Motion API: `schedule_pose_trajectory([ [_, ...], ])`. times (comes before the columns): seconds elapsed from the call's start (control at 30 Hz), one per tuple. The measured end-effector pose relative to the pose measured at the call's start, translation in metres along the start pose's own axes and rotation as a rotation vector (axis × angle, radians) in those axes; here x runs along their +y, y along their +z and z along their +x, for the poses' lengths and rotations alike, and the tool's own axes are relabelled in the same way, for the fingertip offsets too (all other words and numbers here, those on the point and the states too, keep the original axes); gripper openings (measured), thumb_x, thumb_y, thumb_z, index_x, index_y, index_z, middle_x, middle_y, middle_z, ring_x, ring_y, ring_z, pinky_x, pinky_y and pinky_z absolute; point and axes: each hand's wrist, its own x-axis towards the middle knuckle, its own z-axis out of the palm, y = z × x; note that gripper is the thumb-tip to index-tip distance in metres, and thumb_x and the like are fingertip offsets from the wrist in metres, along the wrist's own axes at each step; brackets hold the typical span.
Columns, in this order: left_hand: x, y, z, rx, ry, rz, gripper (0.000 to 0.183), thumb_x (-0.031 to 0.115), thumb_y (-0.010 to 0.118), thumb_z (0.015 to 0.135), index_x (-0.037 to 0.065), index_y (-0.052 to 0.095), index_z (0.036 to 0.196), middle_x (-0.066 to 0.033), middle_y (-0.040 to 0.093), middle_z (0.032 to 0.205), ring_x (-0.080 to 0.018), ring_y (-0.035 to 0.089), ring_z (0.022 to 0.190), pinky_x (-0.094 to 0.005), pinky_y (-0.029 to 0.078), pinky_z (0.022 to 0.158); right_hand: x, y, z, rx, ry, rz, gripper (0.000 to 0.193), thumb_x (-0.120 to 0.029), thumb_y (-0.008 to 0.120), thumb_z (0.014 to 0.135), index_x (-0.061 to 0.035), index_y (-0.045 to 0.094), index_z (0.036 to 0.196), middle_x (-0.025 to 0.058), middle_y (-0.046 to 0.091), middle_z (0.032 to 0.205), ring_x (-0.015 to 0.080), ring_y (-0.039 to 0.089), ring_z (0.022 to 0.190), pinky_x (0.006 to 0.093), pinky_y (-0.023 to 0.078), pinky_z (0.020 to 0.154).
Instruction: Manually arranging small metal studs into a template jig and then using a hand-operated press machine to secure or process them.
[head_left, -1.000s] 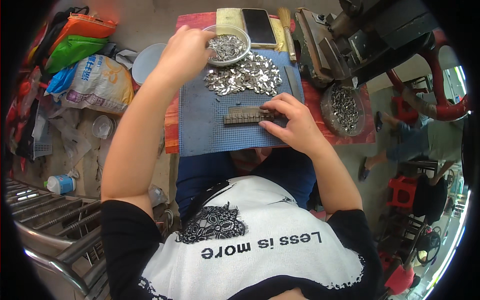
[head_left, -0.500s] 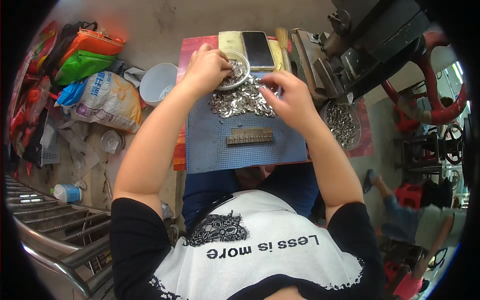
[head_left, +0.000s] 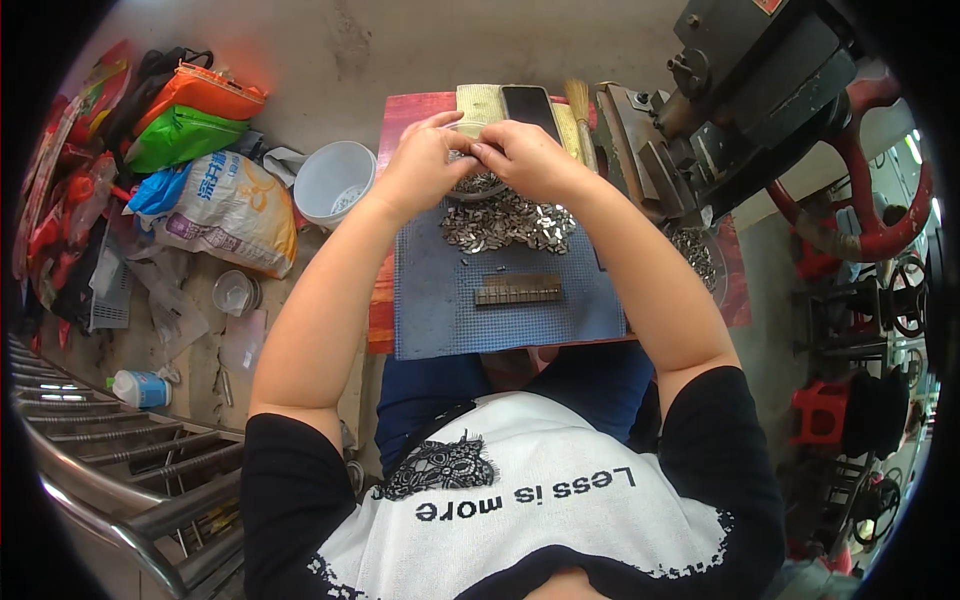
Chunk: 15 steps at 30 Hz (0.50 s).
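Bags, glossy orange and green, slumped far to the left of the grip, above a plump woven sack. Nearer to it we saw a round white plastic tub with small pieces at its bottom.

Our left hand curled over a shallow, rounded bowl of shiny metal slivers, directly beneath the grip. Its fingers were bent and its thumb drawn in toward our right hand, whose bent fingers and thumb met it above the slivers. The two hands' fingertips came together closely; we could not tell whether a sliver was pinched between them.

Just below the grip we had a loose heap of flat, angular, bright metal pieces, spread on a blue mat with a fine grid texture. Farther below sat a dull metal block, oblong and notched along its length.

Above and right of the grip lay a dark, smooth phone on ribbed yellow cloth, then a straw-bristled brush. Well to the right stood a dark, heavy machine with a curved red metal wheel; below it, a clear bowl held more metal pieces.
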Motion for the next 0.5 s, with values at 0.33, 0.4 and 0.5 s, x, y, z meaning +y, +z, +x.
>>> schedule_pose_trajectory([
  [0.33, -0.007, -0.006, 0.003, -0.075, 0.041, -0.086, 0.018, 0.023, 0.069, 0.088, 0.014, 0.079, 0.1, -0.0086, 0.074, 0.106, -0.0256, 0.049, 0.135, -0.0529, 0.022, 0.118, 0.003, -0.009, 0.006, -0.085, -0.118, 0.0, 0.024, -0.023, 0.063, 0.096, 0.0003, 0.065, 0.093, 0.0163, 0.063, 0.085, 0.028, 0.061, 0.078, 0.0378, 0.048, 0.07],
  [0.4, -0.011, -0.005, 0.0, -0.057, 0.026, -0.098, 0.018, 0.024, 0.069, 0.089, 0.014, 0.079, 0.101, -0.0088, 0.074, 0.106, -0.0254, 0.049, 0.135, -0.0528, 0.022, 0.118, 0.001, -0.009, 0.006, -0.1, -0.089, 0.042, 0.023, -0.023, 0.063, 0.096, 0.0002, 0.065, 0.093, 0.0163, 0.063, 0.085, 0.028, 0.061, 0.077, 0.0377, 0.048, 0.07],
  [0.5, -0.003, -0.006, -0.002, -0.034, 0.039, -0.042, 0.018, 0.024, 0.068, 0.089, 0.015, 0.079, 0.101, -0.0086, 0.074, 0.108, -0.0251, 0.05, 0.134, -0.0523, 0.022, 0.118, 0.0, -0.014, 0.005, -0.128, -0.01, 0.109, 0.024, -0.023, 0.062, 0.096, 0.0002, 0.065, 0.093, 0.0156, 0.064, 0.083, 0.0266, 0.06, 0.075, 0.0374, 0.048, 0.07],
])
